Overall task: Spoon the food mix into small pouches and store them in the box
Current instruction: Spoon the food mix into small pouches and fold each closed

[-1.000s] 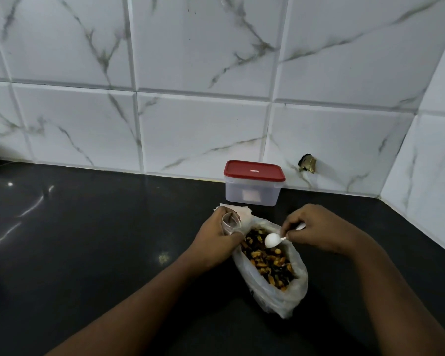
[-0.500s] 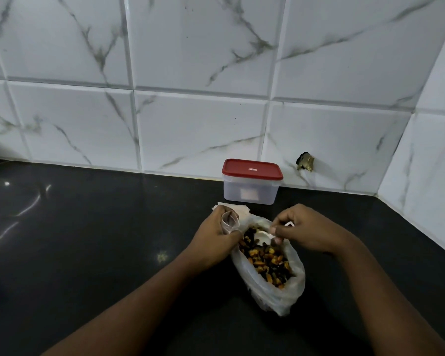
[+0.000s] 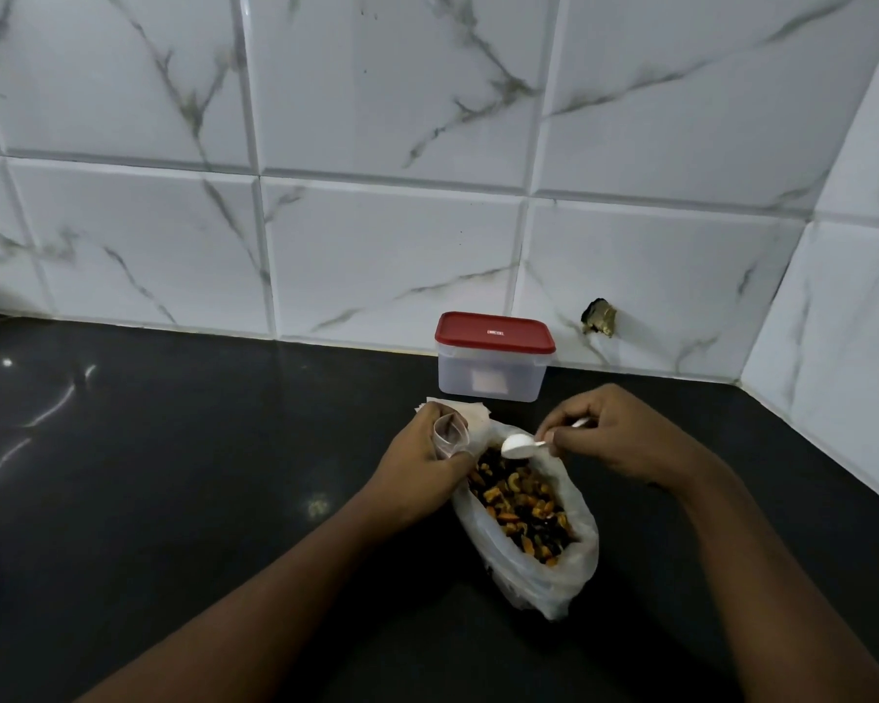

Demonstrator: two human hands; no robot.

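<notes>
Fingers of your right hand (image 3: 615, 433) pinch a white spoon (image 3: 518, 445), its bowl just above the mix (image 3: 521, 504) in the open bag (image 3: 569, 570). Your left hand (image 3: 422, 464) grips a clear pouch (image 3: 450, 436) at the bag's rim. Behind, the red-lidded box (image 3: 493, 367) stands closed by the wall (image 3: 376, 246).

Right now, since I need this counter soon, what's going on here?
A person is portioning a nut mix out of a plastic bag that lies open on the black counter. The left hand holds a small clear pouch open at the bag's edge. The right hand pinches a white spoon just above the mix, and it looks empty. The red-lidded box stands closed by the wall.
</notes>
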